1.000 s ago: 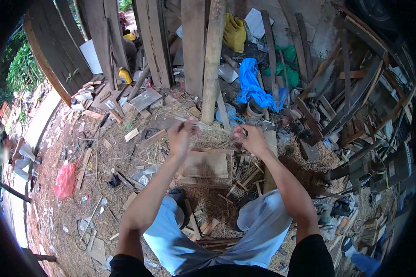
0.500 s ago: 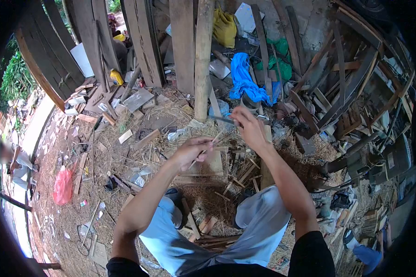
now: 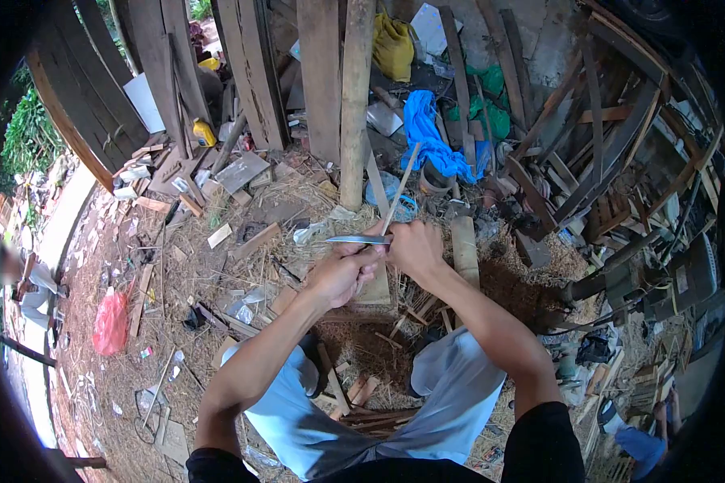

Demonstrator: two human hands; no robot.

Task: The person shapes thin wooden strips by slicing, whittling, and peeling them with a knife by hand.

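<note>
A thin wooden stick [image 3: 402, 185] slants up and away from my left hand [image 3: 342, 276], whose fingers are closed round its lower part. My right hand [image 3: 416, 248] is wrapped round the handle of a knife [image 3: 356, 238], and the fist hides that handle. The blade points left, lying across the stick just above my left thumb. Both hands are close together, almost touching, over a wooden block [image 3: 376, 295] on the ground in front of my knees.
Straw, shavings and offcuts cover the ground. A wooden post [image 3: 353, 105] stands ahead, with a blue plastic sheet [image 3: 424, 133] to its right. A red plastic bag [image 3: 109, 326] lies at left. Timber [image 3: 604, 153] is piled at right. One person [image 3: 36, 286] is at far left, another [image 3: 640, 443] at lower right.
My right hand has come down and left with the knife, bringing the blade onto the stick. The stick now reaches farther up from my left hand.
</note>
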